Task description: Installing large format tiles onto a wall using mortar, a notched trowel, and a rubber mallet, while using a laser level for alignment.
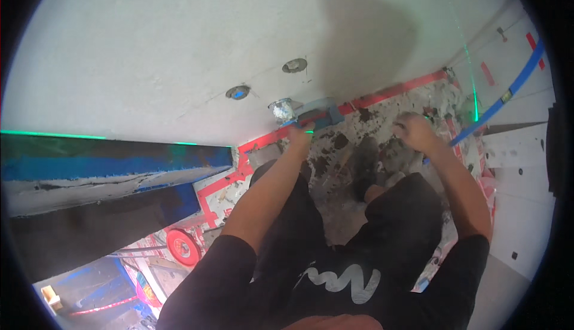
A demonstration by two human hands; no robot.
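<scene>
My left hand (299,140) reaches to the foot of the pale wall, its fingers closed at the near end of a blue-grey tool (326,113) with a dark, reddish middle. The tool's exact kind is unclear. Right beside it, a whitish, plaster-smeared cylinder (283,110) stands out from the wall; I cannot tell whether the two are joined. A green laser line crosses my left fingers. My right hand (415,131) hovers over the dirty floor to the right, fingers curled in; what they hold, if anything, is hidden.
Two round holes (295,65) open in the wall (179,49) above. Red tape (397,89) edges the stained floor covering (335,162). A blue hose or strip (508,95) curves along the right. At left are a dark blue-edged ledge (113,165) and a red disc (183,247).
</scene>
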